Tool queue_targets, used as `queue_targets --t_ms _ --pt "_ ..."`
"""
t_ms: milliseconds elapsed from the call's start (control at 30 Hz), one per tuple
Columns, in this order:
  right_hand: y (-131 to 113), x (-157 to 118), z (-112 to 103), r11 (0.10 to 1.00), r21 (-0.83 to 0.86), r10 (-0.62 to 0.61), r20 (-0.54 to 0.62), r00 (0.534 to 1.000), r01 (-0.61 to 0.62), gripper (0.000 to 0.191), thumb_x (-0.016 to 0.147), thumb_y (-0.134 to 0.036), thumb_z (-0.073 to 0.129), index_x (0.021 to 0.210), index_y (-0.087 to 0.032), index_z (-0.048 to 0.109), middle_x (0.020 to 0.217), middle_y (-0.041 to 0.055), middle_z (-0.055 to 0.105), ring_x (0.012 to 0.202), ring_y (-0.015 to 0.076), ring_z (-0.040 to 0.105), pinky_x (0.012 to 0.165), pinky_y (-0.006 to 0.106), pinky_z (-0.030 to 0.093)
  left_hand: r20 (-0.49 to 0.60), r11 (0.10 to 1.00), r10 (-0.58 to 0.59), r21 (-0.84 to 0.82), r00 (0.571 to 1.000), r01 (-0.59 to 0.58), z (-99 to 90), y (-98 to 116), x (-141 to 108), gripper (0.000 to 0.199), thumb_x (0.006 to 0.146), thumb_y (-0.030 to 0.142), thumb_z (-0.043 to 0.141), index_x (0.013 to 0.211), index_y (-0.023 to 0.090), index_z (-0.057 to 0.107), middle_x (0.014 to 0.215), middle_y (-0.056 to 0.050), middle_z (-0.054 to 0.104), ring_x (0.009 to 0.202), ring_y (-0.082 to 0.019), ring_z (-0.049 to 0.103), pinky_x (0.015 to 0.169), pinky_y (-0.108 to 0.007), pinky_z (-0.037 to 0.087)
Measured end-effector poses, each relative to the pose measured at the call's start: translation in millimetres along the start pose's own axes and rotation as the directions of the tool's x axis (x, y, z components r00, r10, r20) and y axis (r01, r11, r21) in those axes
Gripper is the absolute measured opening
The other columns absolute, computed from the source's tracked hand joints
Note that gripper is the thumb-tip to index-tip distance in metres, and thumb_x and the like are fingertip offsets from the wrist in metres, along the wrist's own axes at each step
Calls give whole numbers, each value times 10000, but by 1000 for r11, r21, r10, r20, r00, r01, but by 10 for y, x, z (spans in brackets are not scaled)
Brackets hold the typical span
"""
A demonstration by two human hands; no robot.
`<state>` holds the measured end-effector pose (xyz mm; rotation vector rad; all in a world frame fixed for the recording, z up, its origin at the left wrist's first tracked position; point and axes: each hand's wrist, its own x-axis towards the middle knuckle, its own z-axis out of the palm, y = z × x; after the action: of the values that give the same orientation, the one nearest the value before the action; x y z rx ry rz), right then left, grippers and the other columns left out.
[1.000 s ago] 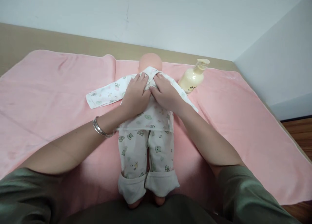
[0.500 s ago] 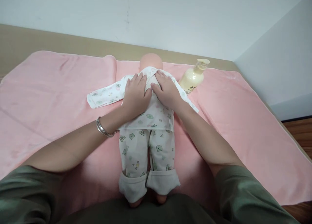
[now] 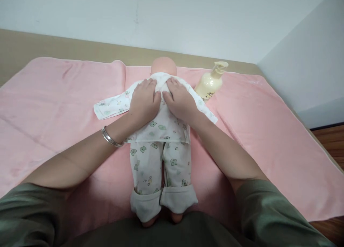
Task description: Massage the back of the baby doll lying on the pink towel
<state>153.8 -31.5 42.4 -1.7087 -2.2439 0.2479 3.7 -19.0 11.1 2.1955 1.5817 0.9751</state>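
A baby doll (image 3: 163, 66) lies with its bare head away from me and its feet close to my body. It wears a white printed top (image 3: 161, 130) and matching trousers (image 3: 176, 164) with turned-up cuffs. My left hand (image 3: 145, 102) rests flat on the left upper part of the top, fingers pointing to the head. On the right upper part lies my right hand (image 3: 181, 100), also flat, its thumb near the left thumb. Neither hand grips anything. A silver bangle (image 3: 110, 137) circles my left wrist.
A cream pump bottle (image 3: 210, 84) stands just right of the doll's shoulder. Pink cloth (image 3: 268, 143) lies under everything, over a beige surface (image 3: 80, 46) that meets a pale wall (image 3: 188, 21) at the back.
Both hands have slid slightly outward and down over the top, a little further from its middle. The whole view has shifted a little. The doll and bottle stay in place.
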Motion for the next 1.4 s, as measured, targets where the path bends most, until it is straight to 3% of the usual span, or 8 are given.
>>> queue_targets --t_ms 100,200,333,533,633,833,1400 --pt "106 111 -12 999 48 26 3 1000 -27 652 1061 -314 371 1621 15 309 1710 172 306 1624 293 257 1373 449 214 61 997 59 52 996 -62 -17 79 -51 617 958 268 349 1505 38 516 1617 -184 480 1572 -341 371 1356 -518 241" --pt "84 77 -2 1000 12 13 -16 1000 -13 648 1064 -313 349 1611 33 318 1700 188 323 1613 319 277 1367 492 212 80 1000 -18 0 997 19 -34 85 -15 627 929 228 363 1510 66 531 1639 -139 464 1594 -308 343 1372 -496 220" --pt "-86 -138 41 995 -99 -16 -85 996 7 598 1065 -286 332 1560 38 421 1601 226 481 1537 361 411 1298 531 349 58 982 -136 -126 989 142 -30 5 67 662 877 271 440 1514 127 548 1646 -96 459 1594 -272 352 1377 -456 229" --pt "-222 -346 129 983 -154 -127 -192 973 98 554 1061 -275 299 1479 -9 547 1488 230 601 1445 372 529 1215 549 448 -3 977 -105 -186 994 103 9 -60 61 636 867 289 438 1464 130 591 1608 -115 512 1551 -296 422 1361 -492 271" --pt "-115 -210 129 993 -62 -109 -170 979 100 528 1059 -284 311 1453 -70 590 1516 177 593 1478 328 505 1258 519 418 -40 976 -93 -199 995 83 31 -68 50 613 861 296 451 1438 176 617 1576 -85 556 1523 -282 460 1352 -474 295" --pt "88 50 156 997 51 -60 -110 992 66 636 1031 -331 387 1596 -39 392 1701 152 340 1619 282 274 1369 494 215 -18 979 -99 -180 995 94 19 -47 53 626 865 295 461 1456 145 603 1575 -108 553 1537 -285 437 1362 -464 272" --pt "98 36 195 995 71 -61 -131 990 71 630 1023 -344 377 1585 -62 414 1694 143 359 1618 271 280 1368 499 211 -40 979 -90 -188 995 81 25 -65 50 616 855 297 467 1437 163 621 1552 -100 576 1509 -282 471 1352 -455 306"
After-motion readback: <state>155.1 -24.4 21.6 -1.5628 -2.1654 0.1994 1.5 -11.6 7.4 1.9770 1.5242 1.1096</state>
